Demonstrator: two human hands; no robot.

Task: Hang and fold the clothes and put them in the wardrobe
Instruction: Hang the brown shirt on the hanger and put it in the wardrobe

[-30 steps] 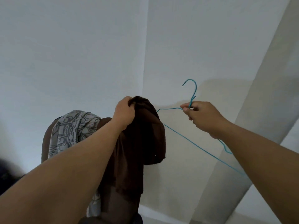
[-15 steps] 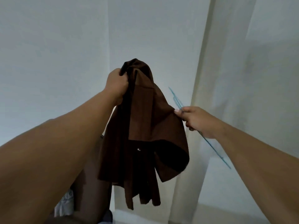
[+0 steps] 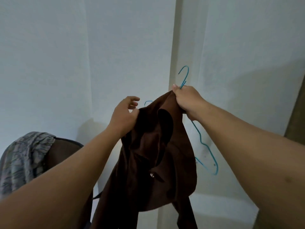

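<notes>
Pale walls meeting at a corner fill the whole backdrop, and both arms reach up in front of them. Nearest the camera, the brown garment (image 3: 158,162) hangs in a long bunched fall between the forearms, its lower ends running out of the bottom of the view; it is held high, probably so that its weight pulls it straight and the neck opening can be found. Above it, the right hand (image 3: 186,100) is closed tight round two things at once: the neck of the blue wire hanger (image 3: 202,139), just under the hook, and a top edge of the brown cloth pinched against it. Gripping both together keeps the fabric from sliding off the thin wire while the other side is worked on. The hook stands clear above the knuckles, and one shoulder of the hanger slopes down behind the right wrist, bare. The left hand (image 3: 123,116) sits at the garment's other top edge with fingers loosely spread; its lower fingers seem to touch the cloth, though I cannot tell whether they grip it. A short blue tip shows just past that hand, so that arm of the hanger is likely going into the garment. Farther off at the lower left, a patterned grey cloth (image 3: 23,161) is draped over a dark chair back (image 3: 62,151), waiting its turn.
</notes>
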